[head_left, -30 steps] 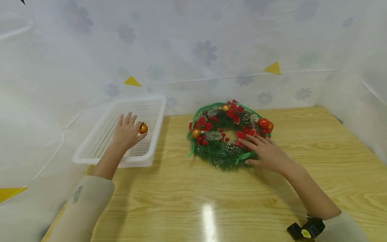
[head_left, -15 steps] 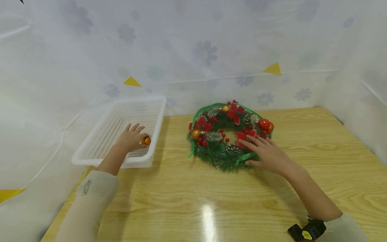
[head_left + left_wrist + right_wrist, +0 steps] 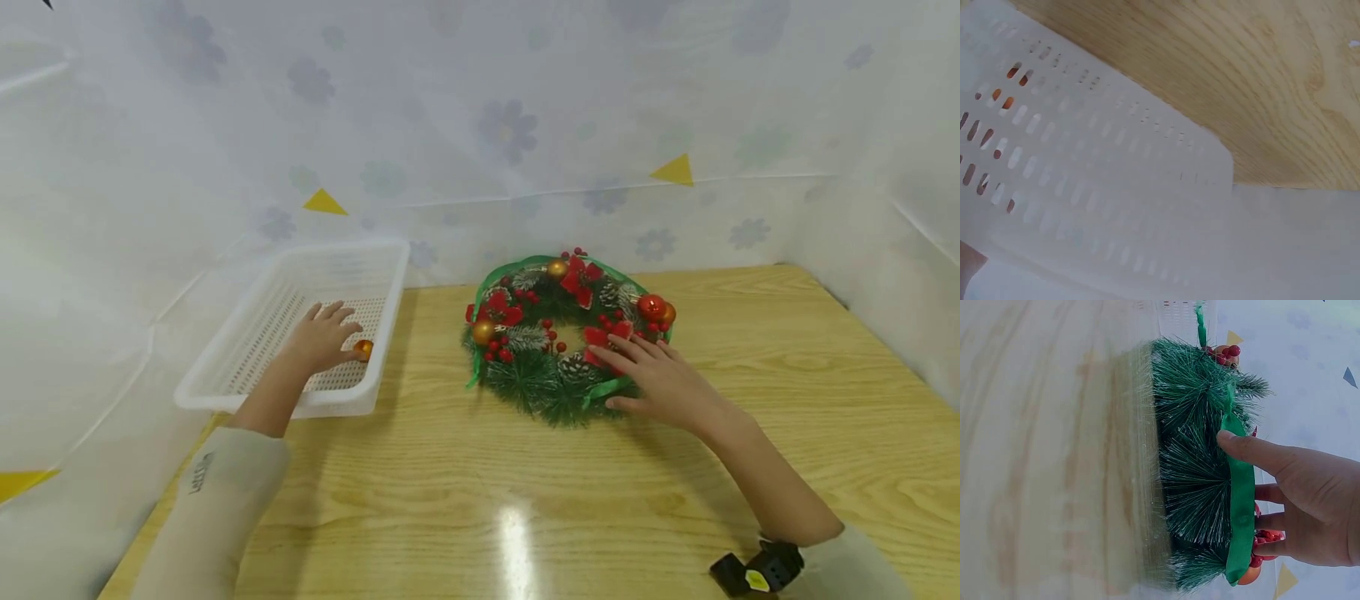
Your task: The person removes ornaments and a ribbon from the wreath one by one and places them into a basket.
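Observation:
In the head view, my left hand point(image 3: 318, 342) is inside the white plastic basket point(image 3: 384, 333), its fingers spread and relaxed. A shiny orange-gold Christmas ball point(image 3: 363, 349) lies by the thumb tip, near the basket's right wall. Through the slots of the basket wall point(image 3: 1116, 169), the left wrist view shows bits of orange and of the fingers. My right hand point(image 3: 663, 379) rests on the right front of a green Christmas wreath point(image 3: 525, 379), fingers extended over a red bow. The right wrist view has the thumb of this hand point(image 3: 1316, 494) against the wreath's green ribbon point(image 3: 1242, 506).
Gold balls point(image 3: 483, 332), a red ball point(image 3: 651, 306), pine cones point(image 3: 575, 367) and red berries decorate the wreath. It lies on a wooden table point(image 3: 450, 483). White flowered sheeting point(image 3: 487, 100) encloses the back and sides.
My left hand has lowered the orange-gold ball into the basket, toward its front right, and its fingers have come away from the ball. My right hand stays on the wreath.

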`<state>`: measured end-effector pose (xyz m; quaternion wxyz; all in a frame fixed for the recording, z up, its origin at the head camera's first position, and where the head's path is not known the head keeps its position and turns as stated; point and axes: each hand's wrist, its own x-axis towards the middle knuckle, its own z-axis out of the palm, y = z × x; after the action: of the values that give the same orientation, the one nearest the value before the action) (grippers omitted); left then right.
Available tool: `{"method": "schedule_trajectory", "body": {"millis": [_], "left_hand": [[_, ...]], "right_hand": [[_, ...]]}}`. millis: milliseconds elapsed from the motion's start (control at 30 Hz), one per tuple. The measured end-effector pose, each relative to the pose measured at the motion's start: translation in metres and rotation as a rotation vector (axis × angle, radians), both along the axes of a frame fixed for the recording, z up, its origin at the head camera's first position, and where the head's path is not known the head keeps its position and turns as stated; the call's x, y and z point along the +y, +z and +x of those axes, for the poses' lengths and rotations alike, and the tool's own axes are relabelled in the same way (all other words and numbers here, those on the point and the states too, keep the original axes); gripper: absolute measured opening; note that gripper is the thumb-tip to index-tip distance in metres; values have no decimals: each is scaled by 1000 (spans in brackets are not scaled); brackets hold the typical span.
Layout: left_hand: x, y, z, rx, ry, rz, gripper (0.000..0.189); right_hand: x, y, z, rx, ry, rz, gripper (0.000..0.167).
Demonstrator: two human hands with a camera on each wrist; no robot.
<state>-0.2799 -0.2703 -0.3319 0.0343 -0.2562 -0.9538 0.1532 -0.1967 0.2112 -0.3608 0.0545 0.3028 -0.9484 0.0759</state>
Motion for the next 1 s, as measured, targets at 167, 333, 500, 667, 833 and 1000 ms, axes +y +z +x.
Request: {"method": "schedule_trajectory", "body": {"millis": [167,333,500,667,833,1000], "left_hand": [[12,14,-1,161,-6,58,38],[35,33,3,222,3,89,37],[64,49,11,252,-9,49,41],[91,55,16,305,-60,56,43],[114,52,19,328,-118,105,43],[135,42,18,302,-141,105,42]], "right_hand": [[-1,0,0,-6,-3,-4,72],[-1,0,-1,-13,-7,1,72],[-1,-2,-2,-14,-7,5,73],[-1,-1,-1,-6,-3,-5,73],[-2,0,0,-7,-4,-2,72],[-2,-1,0,-12,-7,2,72]]}}
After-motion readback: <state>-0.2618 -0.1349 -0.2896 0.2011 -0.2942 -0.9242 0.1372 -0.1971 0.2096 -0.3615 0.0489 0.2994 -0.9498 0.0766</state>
